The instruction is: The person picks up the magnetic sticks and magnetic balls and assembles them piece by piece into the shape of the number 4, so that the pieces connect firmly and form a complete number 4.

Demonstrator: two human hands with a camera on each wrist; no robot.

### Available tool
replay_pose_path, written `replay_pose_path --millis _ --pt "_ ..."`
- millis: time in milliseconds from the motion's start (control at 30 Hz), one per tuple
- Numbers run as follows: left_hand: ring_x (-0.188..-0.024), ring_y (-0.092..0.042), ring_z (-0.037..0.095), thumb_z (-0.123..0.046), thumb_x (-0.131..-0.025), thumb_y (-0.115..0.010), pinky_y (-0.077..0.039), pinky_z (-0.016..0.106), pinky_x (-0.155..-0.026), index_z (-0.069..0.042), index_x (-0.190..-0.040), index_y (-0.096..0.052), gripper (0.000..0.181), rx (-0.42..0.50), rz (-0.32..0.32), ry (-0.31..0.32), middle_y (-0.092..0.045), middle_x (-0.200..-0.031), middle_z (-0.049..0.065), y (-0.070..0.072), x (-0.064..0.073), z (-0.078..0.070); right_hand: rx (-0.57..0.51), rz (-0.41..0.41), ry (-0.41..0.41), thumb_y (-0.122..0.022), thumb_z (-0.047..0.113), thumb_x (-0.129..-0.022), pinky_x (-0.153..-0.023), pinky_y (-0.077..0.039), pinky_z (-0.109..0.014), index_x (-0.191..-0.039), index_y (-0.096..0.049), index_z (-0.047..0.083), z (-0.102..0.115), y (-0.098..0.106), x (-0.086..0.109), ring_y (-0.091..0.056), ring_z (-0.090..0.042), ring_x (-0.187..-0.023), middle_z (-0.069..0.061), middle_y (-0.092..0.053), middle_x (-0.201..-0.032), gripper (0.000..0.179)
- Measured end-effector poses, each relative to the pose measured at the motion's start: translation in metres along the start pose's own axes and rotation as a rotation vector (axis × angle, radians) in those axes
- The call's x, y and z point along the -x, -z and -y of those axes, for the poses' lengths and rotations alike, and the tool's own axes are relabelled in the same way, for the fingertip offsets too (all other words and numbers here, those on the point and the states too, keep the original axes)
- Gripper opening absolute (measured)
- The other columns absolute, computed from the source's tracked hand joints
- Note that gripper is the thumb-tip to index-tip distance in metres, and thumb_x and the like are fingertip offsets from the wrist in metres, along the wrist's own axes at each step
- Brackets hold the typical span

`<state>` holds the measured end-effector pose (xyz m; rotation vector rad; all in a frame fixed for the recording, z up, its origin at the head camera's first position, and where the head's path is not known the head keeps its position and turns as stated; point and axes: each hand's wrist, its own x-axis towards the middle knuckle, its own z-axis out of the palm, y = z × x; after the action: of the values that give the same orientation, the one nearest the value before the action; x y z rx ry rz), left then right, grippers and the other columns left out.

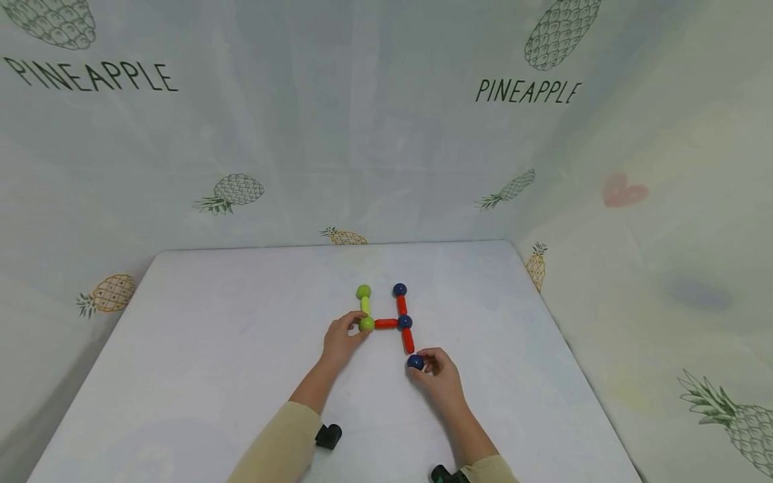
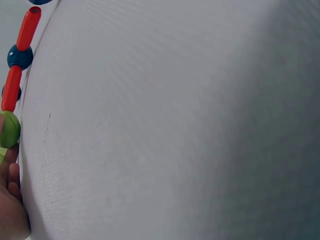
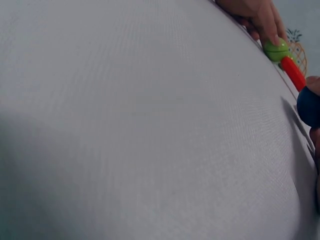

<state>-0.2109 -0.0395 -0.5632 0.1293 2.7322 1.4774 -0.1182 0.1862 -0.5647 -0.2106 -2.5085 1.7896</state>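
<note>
On the white table lies a linked shape of balls and rods. My left hand (image 1: pixel 340 342) grips the near green ball (image 1: pixel 367 324) between thumb and fingers. From that ball a lime rod (image 1: pixel 365 304) runs back to another green ball (image 1: pixel 364 292), and a red rod (image 1: pixel 386 323) leads right to a blue ball (image 1: pixel 405 322). A second red rod (image 1: pixel 402 306) joins it to the far blue ball (image 1: pixel 400 290); a third red rod (image 1: pixel 408 341) points toward me. Just off its free end, my right hand (image 1: pixel 443 379) pinches a loose blue ball (image 3: pixel 309 107).
The white table (image 1: pixel 229 335) extends on both sides of the shape, its far edge meeting a pineapple-print cloth (image 1: pixel 374 134). Black wrist devices (image 1: pixel 329 437) sit by both sleeves (image 1: pixel 278 443).
</note>
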Motion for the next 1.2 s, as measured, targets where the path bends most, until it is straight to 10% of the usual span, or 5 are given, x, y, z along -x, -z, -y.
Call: replay_pose_path --millis 1200 --pt "-0.102 -0.053 0.023 -0.016 -0.088 -0.074 -0.042 0.040 -0.089 -0.017 -0.120 -0.064 0.033 0.010 0.025 -0.004 -0.065 -0.114 0.003 0.0041 0.0008 -0.0054 0.089 -0.043 0.004 -0.087 0.018 -0.074 -0.066 -0.044 -0.024 -0.103 -0.064 0.010 0.0011 -0.0047 -0.0033 -0.051 -0.020 -0.080 -0.002 -0.056 -0.087 0.038"
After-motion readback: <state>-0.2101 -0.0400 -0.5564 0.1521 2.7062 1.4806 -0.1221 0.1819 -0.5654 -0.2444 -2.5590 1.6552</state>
